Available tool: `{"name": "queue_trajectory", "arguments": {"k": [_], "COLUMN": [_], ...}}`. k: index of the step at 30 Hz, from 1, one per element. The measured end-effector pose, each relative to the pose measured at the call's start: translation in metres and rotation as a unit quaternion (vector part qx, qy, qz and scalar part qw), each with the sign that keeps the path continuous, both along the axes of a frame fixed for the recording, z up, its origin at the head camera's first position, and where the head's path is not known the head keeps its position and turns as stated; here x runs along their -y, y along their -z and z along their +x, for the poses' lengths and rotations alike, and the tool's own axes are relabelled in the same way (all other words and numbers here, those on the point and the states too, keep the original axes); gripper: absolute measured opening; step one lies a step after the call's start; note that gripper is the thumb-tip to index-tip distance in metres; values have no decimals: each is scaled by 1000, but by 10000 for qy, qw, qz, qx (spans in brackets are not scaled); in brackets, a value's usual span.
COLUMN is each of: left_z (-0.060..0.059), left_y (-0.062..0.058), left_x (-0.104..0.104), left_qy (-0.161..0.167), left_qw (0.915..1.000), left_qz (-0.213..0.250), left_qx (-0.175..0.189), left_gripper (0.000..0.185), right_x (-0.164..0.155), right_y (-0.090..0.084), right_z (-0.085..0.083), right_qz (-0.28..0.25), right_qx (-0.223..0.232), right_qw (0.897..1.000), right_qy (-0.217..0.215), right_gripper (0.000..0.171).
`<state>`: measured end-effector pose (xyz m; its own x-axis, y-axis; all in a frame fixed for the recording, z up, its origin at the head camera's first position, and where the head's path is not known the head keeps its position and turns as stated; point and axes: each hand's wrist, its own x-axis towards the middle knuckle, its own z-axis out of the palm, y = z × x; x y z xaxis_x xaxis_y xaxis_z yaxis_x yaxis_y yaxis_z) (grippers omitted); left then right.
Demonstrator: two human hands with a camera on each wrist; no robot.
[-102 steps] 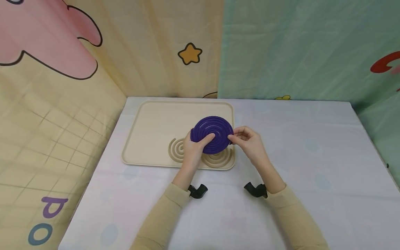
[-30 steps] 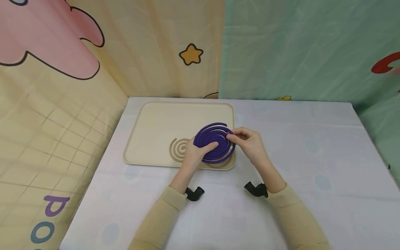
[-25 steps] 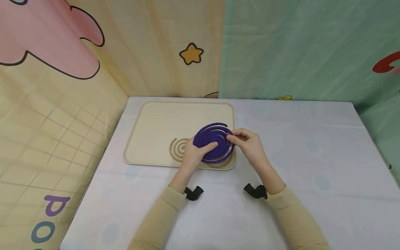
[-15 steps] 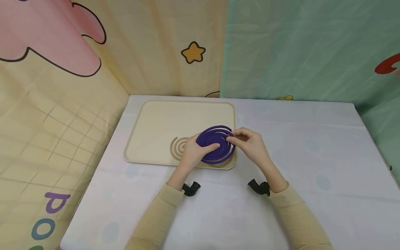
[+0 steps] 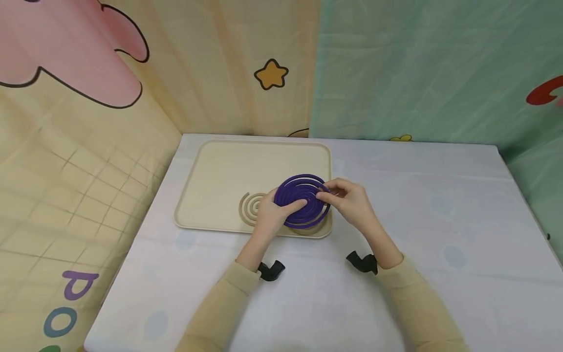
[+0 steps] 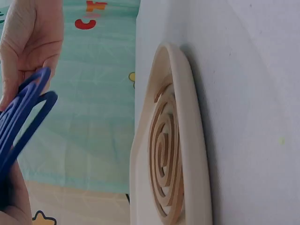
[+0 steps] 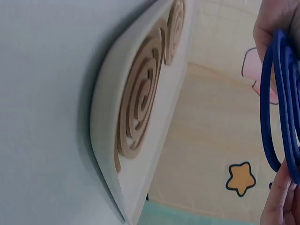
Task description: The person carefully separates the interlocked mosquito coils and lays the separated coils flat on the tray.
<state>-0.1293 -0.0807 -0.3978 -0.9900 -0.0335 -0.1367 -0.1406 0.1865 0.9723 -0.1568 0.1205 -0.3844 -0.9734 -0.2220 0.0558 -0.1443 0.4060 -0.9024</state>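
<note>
A purple double spiral coil (image 5: pixel 303 201) hangs just above the near right corner of a beige tray (image 5: pixel 220 166), its windings spread apart with gaps between them. My left hand (image 5: pixel 285 209) grips its left side, thumb on top. At the coil's right edge my right hand (image 5: pixel 326 195) pinches the outer windings. In the left wrist view the coil (image 6: pixel 23 117) shows edge-on between patches of skin. The right wrist view shows its thin loops (image 7: pixel 280 108) the same way.
Two beige spirals lie on the tray, one (image 5: pixel 251 208) left of my left hand, one (image 5: pixel 308 229) under the purple coil. The tray's rim (image 6: pixel 194 154) sits on a white table (image 5: pixel 440 220). Patterned cloth walls (image 5: pixel 396 73) close in the back and sides.
The coil was a tight purple disc 3.4 s ago; its windings have since come apart into loose loops. Over the last second both hands keep their hold and barely shift.
</note>
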Motion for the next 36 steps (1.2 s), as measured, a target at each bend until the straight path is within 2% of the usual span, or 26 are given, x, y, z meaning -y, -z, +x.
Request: {"name": "queue_trajectory", "arguments": {"k": [2, 4, 8, 9, 13, 16, 18, 21, 25, 28, 30, 32, 36], "left_z": [2, 4, 6, 7, 7, 6, 6, 4, 4, 4, 3, 3, 2], "left_y": [2, 3, 6, 7, 7, 5, 3, 2, 1, 1, 1, 3, 7], "left_x": [0, -1, -3, -3, 0, 3, 3, 3, 2, 1, 0, -1, -2], "left_qy": [-332, -569, -838, -860, -684, -435, -234, 162, 691, 892, 888, 751, 91], "left_qw": [9982, 9954, 9918, 9919, 9952, 9981, 9987, 9975, 9926, 9890, 9892, 9924, 9995], "left_qz": [482, 762, 969, 927, 627, 161, -154, -510, -859, -1024, -1006, -819, -116], "left_qx": [109, 123, -41, -110, -313, -403, -415, -451, -509, -578, -589, -520, -280], "left_gripper": [58, 58, 58, 58, 53, 47, 46, 46, 47, 47, 47, 48, 51], "right_x": [4, 8, 13, 13, 9, 5, 3, 1, 3, 6, 7, 8, 12], "right_y": [4, 8, 12, 12, 6, 2, -1, -5, -12, -17, -17, -17, -13], "right_z": [3, 5, 9, 9, 10, 8, 7, 5, 3, 2, 2, 2, 1], "right_qz": [-333, -761, -1421, -1434, -735, -86, 112, 333, 674, 912, 963, 895, 367], "right_qx": [163, 347, 665, 712, 544, 190, -45, -443, -933, -1110, -1114, -1023, -539], "right_qw": [9992, 9962, 9868, 9863, 9956, 9998, 9999, 9978, 9901, 9833, 9822, 9851, 9968], "right_qy": [143, 259, 404, 395, 216, 21, -122, -356, -801, -1115, -1168, -1049, -469], "right_gripper": [23, 24, 26, 26, 25, 21, 18, 17, 17, 17, 18, 19, 22]}}
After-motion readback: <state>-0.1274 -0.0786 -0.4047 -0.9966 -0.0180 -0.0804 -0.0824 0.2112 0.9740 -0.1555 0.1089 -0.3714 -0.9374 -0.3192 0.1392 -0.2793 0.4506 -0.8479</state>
